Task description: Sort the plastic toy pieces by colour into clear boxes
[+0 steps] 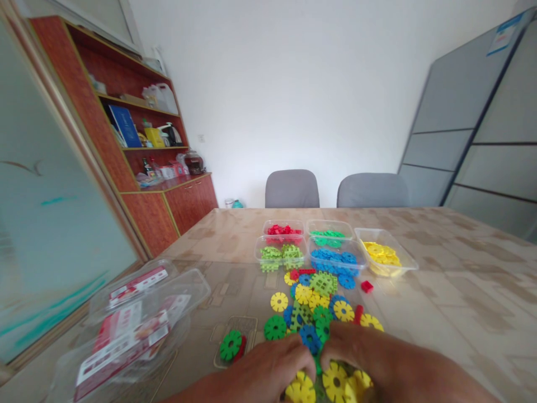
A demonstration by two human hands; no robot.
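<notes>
My left hand [289,358] reaches into a heap of plastic building pieces at the table's near side, its fingers curled downward. Just beneath it lies a yellow notched disc [301,387]. Close by on the right, my right hand [350,347] is also bent into the heap, with its fingertips hidden. Another yellow notched disc [334,380] shows under that palm. Between the hands are a blue notched disc [310,339] and a green notched disc [323,329]. What either hand pinches is hidden. Farther up the heap sits a light green square lattice piece [324,284].
Behind the heap stand clear tubs of sorted pieces: red [283,230], light green [281,257], green [328,238], blue [335,261] and yellow [384,258]. Clear lids [193,285] with labels are stacked at left. A loose green disc [230,345] lies left of my hands.
</notes>
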